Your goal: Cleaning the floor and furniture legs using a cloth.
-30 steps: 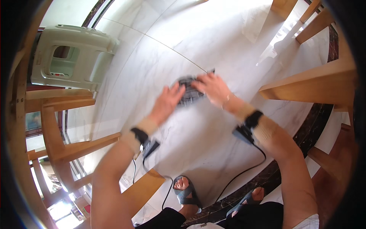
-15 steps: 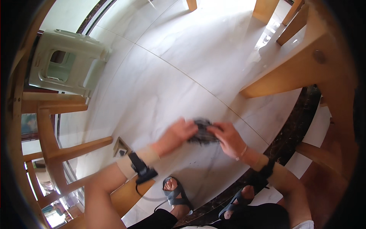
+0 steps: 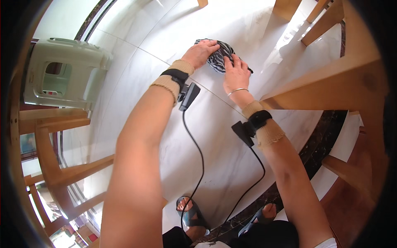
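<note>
With our left hand and right hand, we are touching a striped cloth, fingers loosely curved, grip unclear.

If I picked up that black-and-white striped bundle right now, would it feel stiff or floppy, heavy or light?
The striped bundle is probably floppy: its stripes curve and bunch like thin cloth. It may well be light, being not much bigger than the right hand touching it. Rolling seems unlikely, given its uneven outline.
</note>
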Available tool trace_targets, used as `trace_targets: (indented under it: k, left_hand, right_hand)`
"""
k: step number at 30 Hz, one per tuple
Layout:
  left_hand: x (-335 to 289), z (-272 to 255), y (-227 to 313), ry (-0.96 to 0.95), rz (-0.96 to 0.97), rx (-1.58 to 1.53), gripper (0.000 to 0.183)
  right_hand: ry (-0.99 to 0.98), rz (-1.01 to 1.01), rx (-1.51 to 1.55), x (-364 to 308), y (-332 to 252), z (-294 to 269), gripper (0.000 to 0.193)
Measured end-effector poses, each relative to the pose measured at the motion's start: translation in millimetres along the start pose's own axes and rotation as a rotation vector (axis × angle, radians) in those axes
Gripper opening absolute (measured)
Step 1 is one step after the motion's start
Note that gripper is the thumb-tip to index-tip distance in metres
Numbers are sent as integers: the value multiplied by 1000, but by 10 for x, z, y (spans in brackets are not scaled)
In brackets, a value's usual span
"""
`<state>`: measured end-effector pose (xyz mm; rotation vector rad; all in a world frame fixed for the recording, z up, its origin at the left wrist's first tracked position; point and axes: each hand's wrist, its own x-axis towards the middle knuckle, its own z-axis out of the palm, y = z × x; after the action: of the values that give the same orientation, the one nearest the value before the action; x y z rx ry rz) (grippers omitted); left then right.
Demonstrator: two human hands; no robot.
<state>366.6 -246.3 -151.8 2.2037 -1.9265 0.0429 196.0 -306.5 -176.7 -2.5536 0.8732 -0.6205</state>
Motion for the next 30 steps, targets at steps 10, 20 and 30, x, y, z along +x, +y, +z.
trace_targets:
  k: [10, 20, 30]
  left_hand:
    - [-2060, -364, 1408, -118, -4, -52, 46]
    - [-2717, -362, 2400, -316, -10, -267, 40]
    - [-1266, -757, 1267, 51, -88, -91, 38]
  right_hand:
    - [-284, -423, 379, -1574, 139, -711, 29]
    - [-581, -371, 533, -2790, 239, -1350, 39]
    - [-87, -310, 412, -1034, 25, -897, 38]
